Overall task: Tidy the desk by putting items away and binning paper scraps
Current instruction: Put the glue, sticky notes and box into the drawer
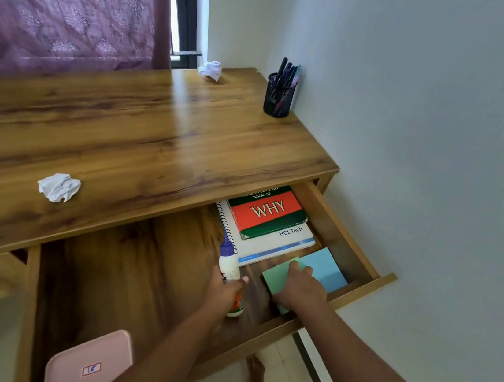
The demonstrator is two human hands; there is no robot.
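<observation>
Inside the open wooden drawer (340, 231), a white glue bottle with a purple cap (229, 264) stands upright, beside green and blue sticky pads (322, 269). Two crumpled white paper balls (59, 187) lie above on the surface (143, 131).

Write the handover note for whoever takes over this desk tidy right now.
Left hand: holding the glue bottle over the open drawer.
Right hand: flat on the green pad beside the blue pad in the drawer.
Done: book and notebook in the drawer, pens in the holder.
Left: release glue, shut drawer, bin two paper balls, near and far.
</observation>
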